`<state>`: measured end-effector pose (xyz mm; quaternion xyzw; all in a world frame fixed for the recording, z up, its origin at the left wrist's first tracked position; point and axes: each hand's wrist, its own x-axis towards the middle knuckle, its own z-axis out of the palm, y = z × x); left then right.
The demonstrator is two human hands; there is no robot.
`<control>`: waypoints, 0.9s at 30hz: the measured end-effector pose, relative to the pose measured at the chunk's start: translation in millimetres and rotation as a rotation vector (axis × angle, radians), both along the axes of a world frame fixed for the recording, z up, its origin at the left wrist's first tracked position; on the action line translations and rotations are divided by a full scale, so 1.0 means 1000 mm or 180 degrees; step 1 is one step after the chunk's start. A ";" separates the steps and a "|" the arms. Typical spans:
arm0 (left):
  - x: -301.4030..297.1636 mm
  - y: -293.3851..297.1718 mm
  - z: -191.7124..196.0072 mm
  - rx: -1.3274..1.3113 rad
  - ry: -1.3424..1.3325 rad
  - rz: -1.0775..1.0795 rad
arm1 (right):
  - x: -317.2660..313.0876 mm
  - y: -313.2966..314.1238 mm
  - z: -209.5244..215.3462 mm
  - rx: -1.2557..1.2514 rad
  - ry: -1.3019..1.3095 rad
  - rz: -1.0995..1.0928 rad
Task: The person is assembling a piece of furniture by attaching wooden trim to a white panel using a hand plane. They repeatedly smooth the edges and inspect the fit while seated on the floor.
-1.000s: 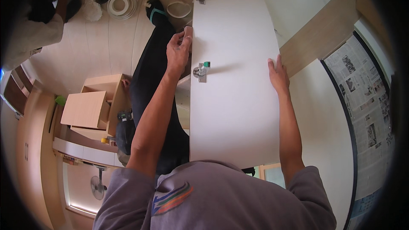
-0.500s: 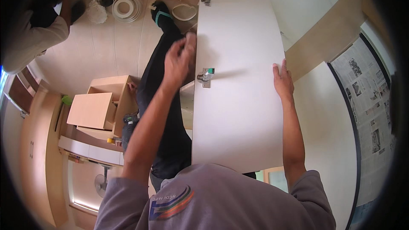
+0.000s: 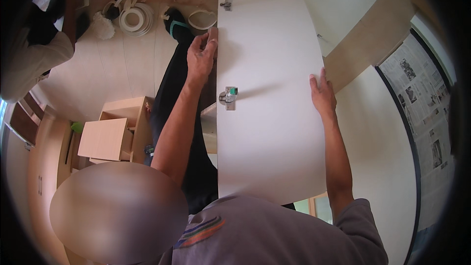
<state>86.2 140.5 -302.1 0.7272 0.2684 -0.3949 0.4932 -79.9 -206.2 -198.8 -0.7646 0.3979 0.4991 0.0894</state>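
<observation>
A long white cabinet door [image 3: 274, 132] lies lengthwise in front of me, with two metal hinges on its left side: a near hinge [image 3: 228, 98] and a far hinge [image 3: 227, 1], each with a green-tipped piece. My left hand [image 3: 200, 64] is closed around a small reddish-brown block [image 3: 213, 35], which sits at the door's left edge between the two hinges. Across from it, my right hand [image 3: 324, 95] grips the door's right edge, its fingertips over the white face and part of the hand hidden by the edge.
Rolls of white edge strip [image 3: 135, 21] lie on the floor at the far left, beside a black-sandaled foot [image 3: 175, 22]. Another person's sleeve [image 3: 54, 51] shows at the upper left. A wooden drawer unit [image 3: 105, 137] stands left; newspaper sheets [image 3: 417, 103] hang right. A blurred oval covers the lower left.
My left hand, blurred by motion before, now holds the block at the door's left edge, slightly lower. The view has shifted a little, and a blurred oval has entered at the lower left.
</observation>
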 end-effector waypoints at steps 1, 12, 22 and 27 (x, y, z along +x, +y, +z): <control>0.003 -0.003 -0.002 0.0002 0.0047 -0.0017 | 0.001 0.001 0.001 0.0005 0.0040 -0.0039; 0.035 -0.019 -0.163 0.0521 -0.0806 -0.0821 | 0.002 -0.001 0.004 0.0019 0.0043 -0.0102; 0.084 0.062 -0.078 -0.0817 0.0716 0.1151 | 0.018 -0.003 -0.029 -0.0171 -0.0989 0.1696; 0.044 0.084 0.110 -0.1778 0.1384 0.2259 | 0.144 0.092 -0.098 0.2205 -0.2022 0.0645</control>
